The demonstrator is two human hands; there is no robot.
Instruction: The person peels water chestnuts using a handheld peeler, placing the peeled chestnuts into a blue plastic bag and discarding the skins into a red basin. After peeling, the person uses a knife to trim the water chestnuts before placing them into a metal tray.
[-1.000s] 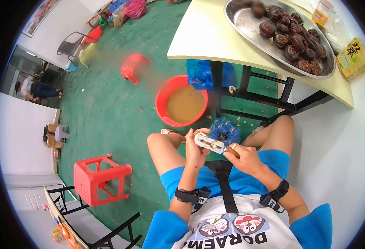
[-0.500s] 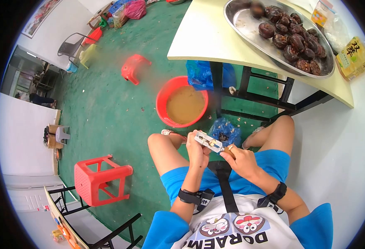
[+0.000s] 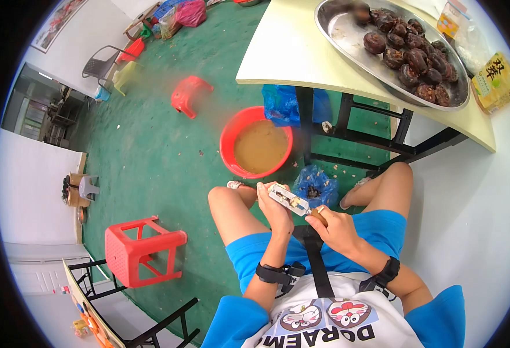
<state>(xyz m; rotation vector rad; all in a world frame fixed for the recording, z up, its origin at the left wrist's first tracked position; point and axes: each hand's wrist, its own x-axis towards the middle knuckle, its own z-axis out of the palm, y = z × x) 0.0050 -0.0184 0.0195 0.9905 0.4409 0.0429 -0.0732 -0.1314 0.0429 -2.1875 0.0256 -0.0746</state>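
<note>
A flat metal tool with a wooden handle is held over my lap. My right hand is closed round its handle. My left hand is at the tool's far end, with the fingers bent behind it; what they hold beneath the blade is hidden. Small pale bits lie in the tool's opening. Just beyond the hands, on the floor, a blue plastic bag holds dark pieces. An oval metal tray of dark, round, reddish-brown items rests on the table.
A red basin of brownish water stands on the green floor beside the table. Black table legs and a larger blue bag are near it. Red stools stand to the left. A yellow packet lies beside the tray.
My left hand has shifted slightly left, and its thumb has lifted off the tool's end. The tool has tilted a little. The whole view has moved slightly.
</note>
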